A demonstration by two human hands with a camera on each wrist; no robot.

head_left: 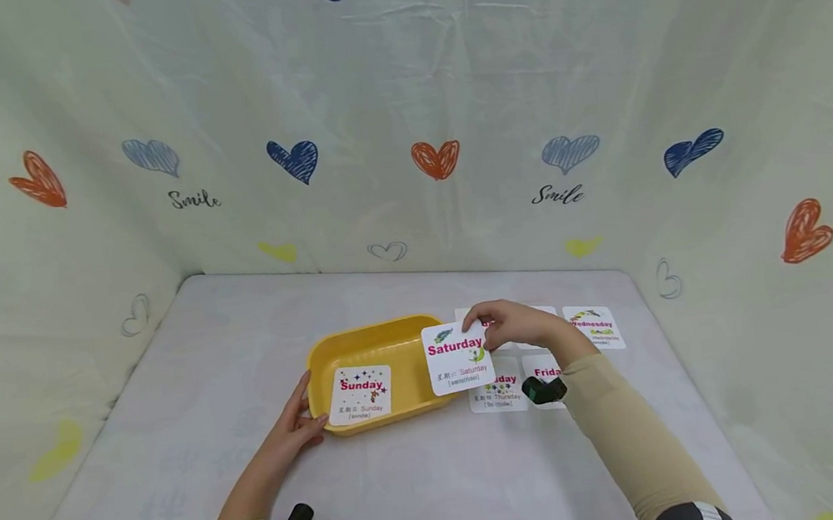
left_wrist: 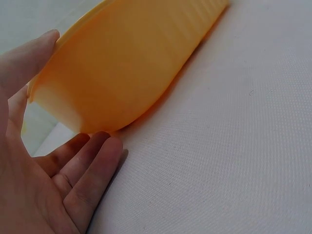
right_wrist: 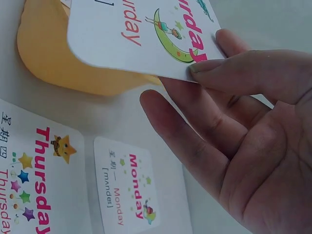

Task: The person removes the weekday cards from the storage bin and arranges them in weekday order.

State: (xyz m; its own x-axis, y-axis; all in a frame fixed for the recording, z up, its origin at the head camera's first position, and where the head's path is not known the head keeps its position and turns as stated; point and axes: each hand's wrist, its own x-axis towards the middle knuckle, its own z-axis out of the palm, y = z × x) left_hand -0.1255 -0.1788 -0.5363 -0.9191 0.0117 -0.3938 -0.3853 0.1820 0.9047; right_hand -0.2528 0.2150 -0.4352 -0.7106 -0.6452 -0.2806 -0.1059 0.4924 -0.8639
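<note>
In the head view my right hand (head_left: 509, 324) pinches a white Saturday card (head_left: 459, 365) by its edge, thumb on the printed face. The card overlaps the right end of a yellow tray (head_left: 371, 335). A Sunday card (head_left: 360, 395) lies inside the tray, towards its left. My left hand (head_left: 296, 418) grips the tray's left end. In the left wrist view, one digit is on the tray rim and several fingertips meet the lower wall. Up close in the right wrist view, a Thursday card (right_wrist: 44, 175) and a Monday card (right_wrist: 127, 187) lie below the right hand.
Right of the tray several day cards lie in two rows, among them a Wednesday card (head_left: 594, 327) and a Friday card (head_left: 542, 369), partly hidden by the right arm. A white cloth (head_left: 409, 495) covers the table. Behind hangs a curtain (head_left: 370, 89) printed with hearts.
</note>
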